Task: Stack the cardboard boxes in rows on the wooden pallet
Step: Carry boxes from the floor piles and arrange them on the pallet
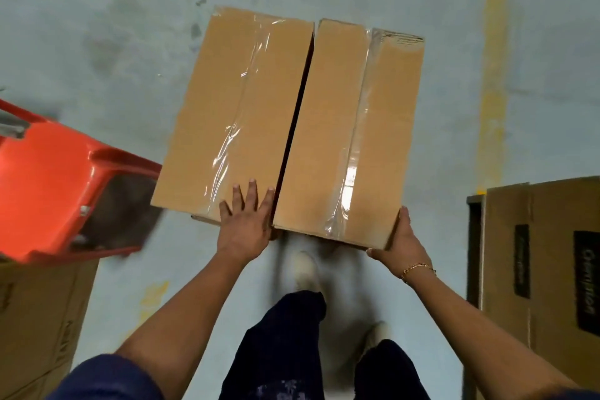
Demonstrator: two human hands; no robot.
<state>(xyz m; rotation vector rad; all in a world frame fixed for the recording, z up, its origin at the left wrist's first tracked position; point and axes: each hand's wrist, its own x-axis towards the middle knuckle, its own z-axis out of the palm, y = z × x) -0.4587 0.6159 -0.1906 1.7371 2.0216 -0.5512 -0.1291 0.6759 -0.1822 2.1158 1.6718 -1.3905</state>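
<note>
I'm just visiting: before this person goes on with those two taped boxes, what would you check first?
1. Grip of the right hand on the right box, at its near corner: ok.
2. Grip of the left hand: not ok. It lies flat on the left box, fingers straight.
3. Boxes flush together: not ok, a dark gap runs between them.
4. Support underneath: cannot tell.
5. The wooden pallet in sight: not ok, out of view.
6. The floor ahead: ok, though the orange object sits close on the left.

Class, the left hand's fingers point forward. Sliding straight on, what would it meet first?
The left hand would probably meet only the clear tape on the left box it presses; otherwise bare cardboard lies ahead.
</note>
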